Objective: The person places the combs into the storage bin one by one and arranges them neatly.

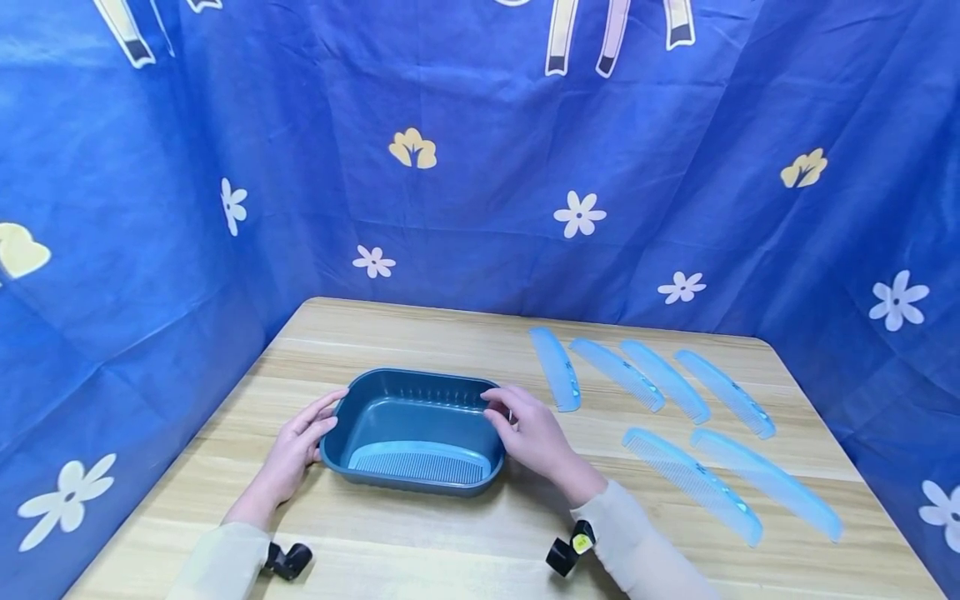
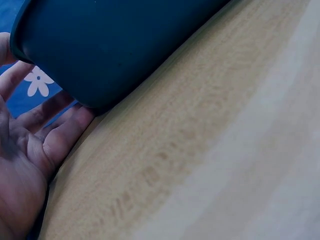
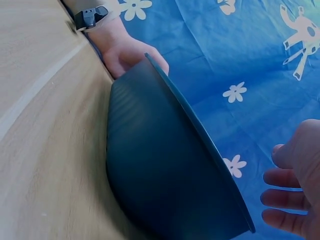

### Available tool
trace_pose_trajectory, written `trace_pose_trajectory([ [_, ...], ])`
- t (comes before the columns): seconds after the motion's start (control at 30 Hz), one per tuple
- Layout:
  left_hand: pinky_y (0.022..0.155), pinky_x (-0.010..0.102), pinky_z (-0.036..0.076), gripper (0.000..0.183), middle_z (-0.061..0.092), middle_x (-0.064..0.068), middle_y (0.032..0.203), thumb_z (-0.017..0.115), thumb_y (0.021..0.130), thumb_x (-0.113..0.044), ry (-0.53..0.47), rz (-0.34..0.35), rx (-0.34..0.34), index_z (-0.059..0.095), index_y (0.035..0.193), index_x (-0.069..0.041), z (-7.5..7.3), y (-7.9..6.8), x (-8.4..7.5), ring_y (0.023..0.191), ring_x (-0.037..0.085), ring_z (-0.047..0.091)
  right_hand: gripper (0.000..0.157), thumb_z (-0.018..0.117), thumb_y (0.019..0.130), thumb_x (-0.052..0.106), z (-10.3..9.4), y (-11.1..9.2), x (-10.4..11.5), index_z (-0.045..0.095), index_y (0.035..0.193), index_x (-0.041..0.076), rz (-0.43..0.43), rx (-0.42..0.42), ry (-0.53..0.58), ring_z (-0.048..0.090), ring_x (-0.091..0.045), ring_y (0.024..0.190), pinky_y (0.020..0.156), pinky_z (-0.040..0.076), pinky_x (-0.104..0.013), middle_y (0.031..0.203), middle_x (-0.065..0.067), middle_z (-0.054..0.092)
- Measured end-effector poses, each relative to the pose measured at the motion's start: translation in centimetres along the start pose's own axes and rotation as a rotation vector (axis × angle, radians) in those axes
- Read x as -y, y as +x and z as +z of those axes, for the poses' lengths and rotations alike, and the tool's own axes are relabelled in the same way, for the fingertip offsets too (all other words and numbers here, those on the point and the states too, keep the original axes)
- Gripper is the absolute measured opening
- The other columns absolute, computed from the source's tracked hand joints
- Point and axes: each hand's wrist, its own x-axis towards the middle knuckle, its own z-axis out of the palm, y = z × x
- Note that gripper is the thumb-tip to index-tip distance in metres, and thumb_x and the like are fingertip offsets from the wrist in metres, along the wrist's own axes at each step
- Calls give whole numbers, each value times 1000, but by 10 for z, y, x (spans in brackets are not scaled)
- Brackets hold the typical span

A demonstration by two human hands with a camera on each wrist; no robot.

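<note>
Teal basin point(image 1: 416, 421) between both hands point(image 1: 291, 450) point(image 1: 536, 429)

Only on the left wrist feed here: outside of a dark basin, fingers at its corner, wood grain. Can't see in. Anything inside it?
Observer: Yes, the head view shows one light blue comb in the basin, lying along the near side.
Operator: Copy. What's at the far end from my camera?
Observer: The right hand; in the right wrist view a gap shows between its fingers and the basin.
Operator: Any more like the one inside?
Observer: Six more combs lie on the table, off to the basin's right.
</note>
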Motion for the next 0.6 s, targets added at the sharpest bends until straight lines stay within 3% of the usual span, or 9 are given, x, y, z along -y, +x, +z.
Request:
trace_pose_trajectory([
  [0.6, 56, 28, 53, 45, 46, 5, 121, 47, 98, -16, 10, 5, -10, 38, 141, -7, 0, 1, 1, 91, 11, 58, 20, 63, 88, 7, -19, -12, -15, 65, 107, 4, 61, -28, 32, 51, -7, 76, 58, 49, -30, 86, 4, 59],
])
